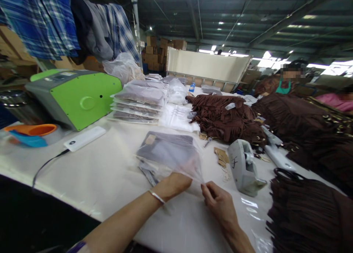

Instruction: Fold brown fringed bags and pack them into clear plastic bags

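Observation:
A clear plastic bag with a dark, flat folded item (171,148) inside lies on the white table in front of me. My left hand (176,183), a silver bangle at its wrist, reaches into the bag's open near end; its fingers show only faintly through the plastic. My right hand (217,199) pinches the bag's near right corner between thumb and finger. Partly under the bag's left edge lies a grey metal tool (149,176), perhaps scissors.
Bagged items (138,100) are stacked behind, beside a green machine (88,98). A white power bank (85,138) lies left. Right are a tape dispenser (242,168), brown fringed bags (228,117) and tags (221,155). A person (285,80) is at the back right.

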### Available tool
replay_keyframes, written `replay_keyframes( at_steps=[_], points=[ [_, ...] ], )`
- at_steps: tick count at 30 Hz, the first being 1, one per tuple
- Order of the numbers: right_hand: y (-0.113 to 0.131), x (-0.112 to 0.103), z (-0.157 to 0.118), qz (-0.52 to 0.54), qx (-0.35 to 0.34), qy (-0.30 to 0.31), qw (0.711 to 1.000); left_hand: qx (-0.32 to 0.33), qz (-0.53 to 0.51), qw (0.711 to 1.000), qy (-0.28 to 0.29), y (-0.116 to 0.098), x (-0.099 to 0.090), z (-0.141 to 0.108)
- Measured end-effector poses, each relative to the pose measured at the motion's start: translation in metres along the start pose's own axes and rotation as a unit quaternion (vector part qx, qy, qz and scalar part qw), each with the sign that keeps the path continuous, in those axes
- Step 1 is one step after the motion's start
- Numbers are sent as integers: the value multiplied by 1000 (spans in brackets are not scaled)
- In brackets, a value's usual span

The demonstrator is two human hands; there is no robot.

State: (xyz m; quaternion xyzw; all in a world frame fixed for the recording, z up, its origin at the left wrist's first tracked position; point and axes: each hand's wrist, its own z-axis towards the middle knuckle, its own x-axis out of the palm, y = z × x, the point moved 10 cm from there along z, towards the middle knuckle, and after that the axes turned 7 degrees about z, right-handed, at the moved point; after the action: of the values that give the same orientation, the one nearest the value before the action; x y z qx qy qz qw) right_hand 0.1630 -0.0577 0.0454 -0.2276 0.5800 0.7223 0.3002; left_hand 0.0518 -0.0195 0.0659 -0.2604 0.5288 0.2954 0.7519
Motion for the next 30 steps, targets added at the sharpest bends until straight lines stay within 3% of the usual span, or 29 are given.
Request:
replay_keyframes(
  at_steps=[3,6,8,11,13,15,17,21,26,30],
  points=[
    [0,3,-5,-30,-28,17,999,46,-15,999,7,-12,-17,-30],
    [-5,-2,-15,-53,-30,2,998,38,-51,997,-44,7,-48,-73],
    [-5,-3,-22,-51,-28,-9,998,-27,-53,991,-120,44,-71,-104],
    [24,18,-27,10,-72,18,997,-223,27,950,-217,122,-93,-151],
    [68,48,-28,67,-146,61,985,-339,83,914,-206,166,-92,-172],
    [114,82,-26,77,-225,95,967,-406,116,891,-166,192,-85,-179],
    [141,115,-16,32,-246,106,963,-428,132,884,-138,201,-79,-177],
    [152,154,10,-48,-227,121,965,-415,131,892,-121,197,-72,-165],
    [161,142,32,-21,-262,148,954,-390,105,909,-106,200,-66,-164],
    [154,132,45,-116,-289,149,938,-394,96,909,-93,209,-68,-173]
  ],
)
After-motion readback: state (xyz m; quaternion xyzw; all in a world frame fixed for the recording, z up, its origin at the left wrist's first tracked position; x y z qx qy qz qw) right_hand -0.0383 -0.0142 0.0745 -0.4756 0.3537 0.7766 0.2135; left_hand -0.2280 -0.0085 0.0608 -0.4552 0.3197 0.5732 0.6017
